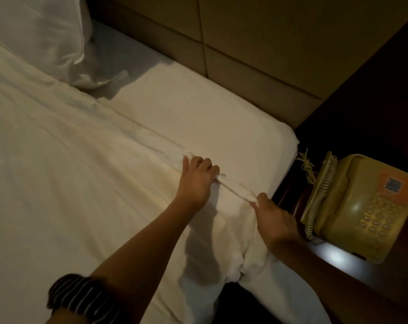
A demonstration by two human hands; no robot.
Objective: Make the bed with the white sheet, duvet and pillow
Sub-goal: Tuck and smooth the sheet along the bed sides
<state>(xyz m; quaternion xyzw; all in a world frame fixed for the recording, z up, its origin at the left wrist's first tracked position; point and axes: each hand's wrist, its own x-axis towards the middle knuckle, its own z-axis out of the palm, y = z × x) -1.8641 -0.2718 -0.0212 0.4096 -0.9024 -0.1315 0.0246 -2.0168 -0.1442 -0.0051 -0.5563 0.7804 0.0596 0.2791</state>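
- Duvet, white, covers most of the bed. Its near side hangs down over the edge of the bed, close to the person.
- A dark sleeve with thin white stripes is on the left arm, low in the view.
- Both bare arms reach out over the duvet.
- The right hand has its grip closed. Its fingertips pinch the end of the duvet's bunched top edge, near the side of the bed.
- The left hand is a bit farther in. Its fingers curl over the same edge, so its grip is closed on the duvet too.
- The edge is pulled into a tight roll between the two hands.
- Past the hands, the white sheet lies smooth on the bed, up to the corner of the bed.
- On the right, a yellowish phone with a curly cord sits on a dark wooden counter just beside the bed.
- At the far left, a white pillow lies at the head of the bed, partly on the duvet.
- A tan padded headboard is at the back.
- The room is dim, with warm light.
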